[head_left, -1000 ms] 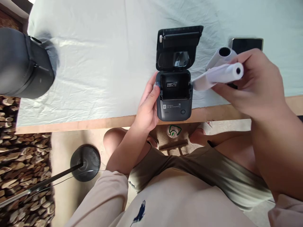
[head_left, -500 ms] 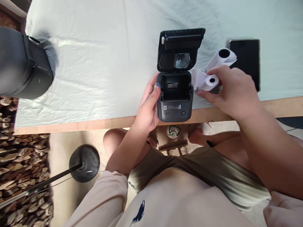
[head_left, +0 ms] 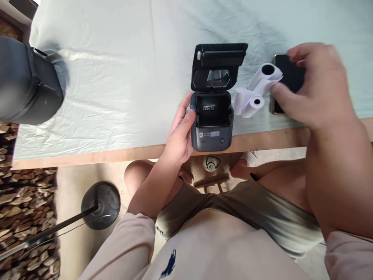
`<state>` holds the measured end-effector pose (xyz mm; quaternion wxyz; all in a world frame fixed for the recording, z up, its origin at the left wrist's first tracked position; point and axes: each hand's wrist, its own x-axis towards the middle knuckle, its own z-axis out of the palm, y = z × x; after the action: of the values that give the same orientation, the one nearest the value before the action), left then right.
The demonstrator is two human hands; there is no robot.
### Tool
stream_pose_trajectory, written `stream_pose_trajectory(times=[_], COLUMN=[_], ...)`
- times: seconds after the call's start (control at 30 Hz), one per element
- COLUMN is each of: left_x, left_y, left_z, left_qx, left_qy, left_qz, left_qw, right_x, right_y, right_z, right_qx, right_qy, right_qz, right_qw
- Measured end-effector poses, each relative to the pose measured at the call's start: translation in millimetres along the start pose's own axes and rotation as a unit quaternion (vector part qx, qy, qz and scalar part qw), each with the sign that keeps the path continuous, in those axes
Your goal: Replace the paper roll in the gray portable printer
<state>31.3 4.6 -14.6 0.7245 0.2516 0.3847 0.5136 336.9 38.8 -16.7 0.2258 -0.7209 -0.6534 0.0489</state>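
Note:
My left hand (head_left: 181, 134) grips the left side of a dark grey label printer (head_left: 213, 136) at the table's front edge. Its lid (head_left: 218, 64) is flipped up, and no roll sits in the black compartment. Just right of the printer lies a small paper roll (head_left: 253, 105) with a loose end. A larger paper roll (head_left: 260, 77) lies behind it. My right hand (head_left: 316, 81) hovers with thumb and fingers apart over a black phone (head_left: 287, 76), partly covering it, and holds nothing.
A dark grey zippered case (head_left: 32, 83) stands at the table's left end. The pale cloth (head_left: 116, 89) covers the table down to its wooden front edge (head_left: 87, 155). On the floor are a round black stand base (head_left: 100, 204) and stacked firewood (head_left: 26, 217).
My right hand has let go of the small paper roll and moved right, over the phone. My left hand keeps its hold on the printer. The view has shifted slightly.

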Motion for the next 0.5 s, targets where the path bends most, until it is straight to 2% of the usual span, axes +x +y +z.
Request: stream_pose_trajectory(times=[0.07, 0.23, 0.33, 0.4, 0.47, 0.5], left_x=[0, -2, -5, -5, -1, 1], left_y=[-1, -1, -1, -2, -4, -5], left_z=[0.0, -1.3, -1.5, -3.1, -7.5, -10.7], left_qx=[0.007, 0.021, 0.009, -0.009, -0.012, -0.003], left_qy=[0.003, -0.004, -0.002, -0.003, -0.009, -0.017], left_qz=[0.006, 0.007, -0.009, -0.020, -0.020, -0.013], left_qw=[1.000, 1.000, 1.000, 1.000, 1.000, 1.000], right_x=[8, 18, 22, 26, 33, 36], right_y=[-10, -56, -64, -51, -29, -18], right_z=[4, 9, 9, 11, 16, 19], right_qx=[0.018, 0.027, -0.006, 0.014, 0.080, 0.123], right_qy=[-0.066, -0.087, -0.097, -0.043, 0.068, 0.136], right_qz=[0.024, 0.094, 0.116, 0.118, 0.078, 0.034], right_qw=[0.997, 0.991, 0.989, 0.992, 0.991, 0.983])
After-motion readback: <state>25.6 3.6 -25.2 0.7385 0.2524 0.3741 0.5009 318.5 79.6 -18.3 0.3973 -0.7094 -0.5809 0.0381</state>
